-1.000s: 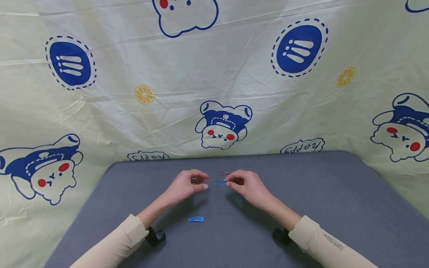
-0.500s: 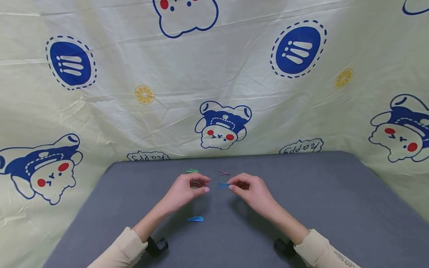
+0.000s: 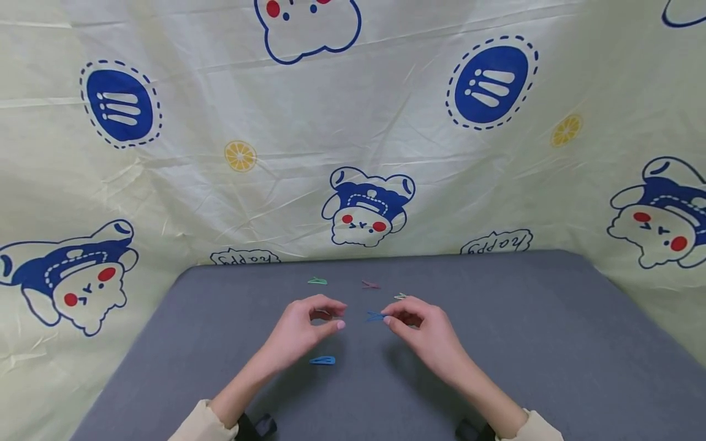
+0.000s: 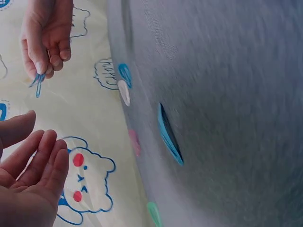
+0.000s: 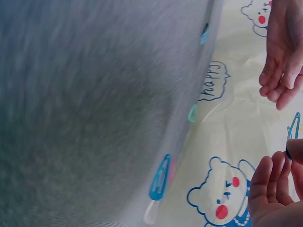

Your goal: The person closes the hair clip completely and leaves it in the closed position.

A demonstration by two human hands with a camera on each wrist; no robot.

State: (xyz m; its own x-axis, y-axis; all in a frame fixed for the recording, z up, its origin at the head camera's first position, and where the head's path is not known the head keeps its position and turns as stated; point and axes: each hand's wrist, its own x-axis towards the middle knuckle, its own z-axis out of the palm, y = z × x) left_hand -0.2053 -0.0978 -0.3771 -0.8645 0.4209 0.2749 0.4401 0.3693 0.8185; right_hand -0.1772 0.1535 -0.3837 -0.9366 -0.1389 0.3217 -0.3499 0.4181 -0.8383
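Note:
My right hand [image 3: 425, 327] pinches an opened blue snap hair clip [image 3: 375, 316] between thumb and fingertips, its two prongs spread toward the left. In the right wrist view the same clip [image 5: 295, 126] points up from the thumb. Facing it across a small gap, my left hand [image 3: 309, 324] holds nothing, its thumb apart from loosely bent fingers. In the left wrist view that hand's fingers [image 4: 42, 161] lie relaxed. On the table below and nearer the body is a second blue hair clip [image 3: 322, 361].
Farther back on the grey table [image 3: 524, 343] lie a green clip [image 3: 317, 281], a pink clip [image 3: 371, 285] and a pale clip [image 3: 400, 296] partly behind the right hand. Another blue clip [image 5: 160, 177] shows in the right wrist view. A printed cloth [image 3: 287, 202] hangs behind.
Both hands have drawn back toward the body, the right one also slightly rightward with the blue hair clip. The green and pale clips have come into view behind them.

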